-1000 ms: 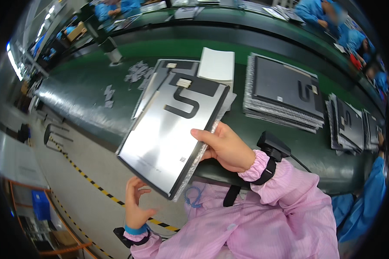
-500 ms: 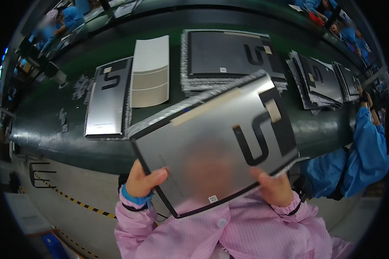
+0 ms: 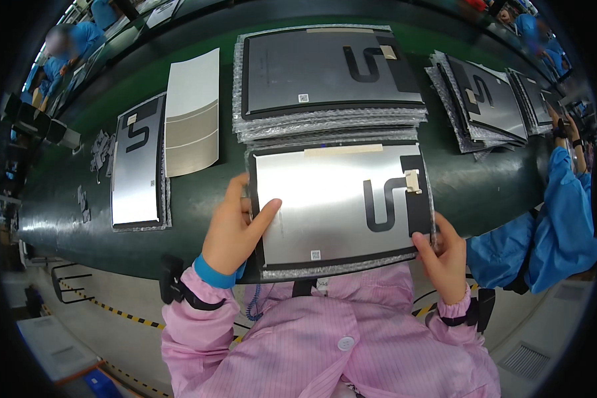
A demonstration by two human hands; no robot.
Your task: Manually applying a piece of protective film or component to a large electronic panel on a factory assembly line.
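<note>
A flat display panel (image 3: pixel 318 212) lies level at the table's front edge, in front of my body. Its silver back has a black border, a black S-shaped strip, tan tape along the top and a small code label. Clear bubble wrap (image 3: pixel 338 266) shows under its near edge. Gripping the panel's left side is my left hand (image 3: pixel 235 229), thumb on top and fingers at the edge and beneath. My right hand (image 3: pixel 444 255) pinches the lower right corner, its thumb over the black border. The fingertips under the panel are hidden.
Beyond the panel stands a stack of similar panels layered with bubble wrap (image 3: pixel 325 119). To the left are a pale curved sheet (image 3: pixel 192 119), another panel (image 3: pixel 139 172) and grey scraps (image 3: pixel 101 154). More panels (image 3: pixel 487 106) lie right, near a co-worker's blue sleeve (image 3: pixel 557 219).
The panel was tilted and raised close to my body; now it has moved away and lies level at the table edge. Both hands have kept hold of it.
</note>
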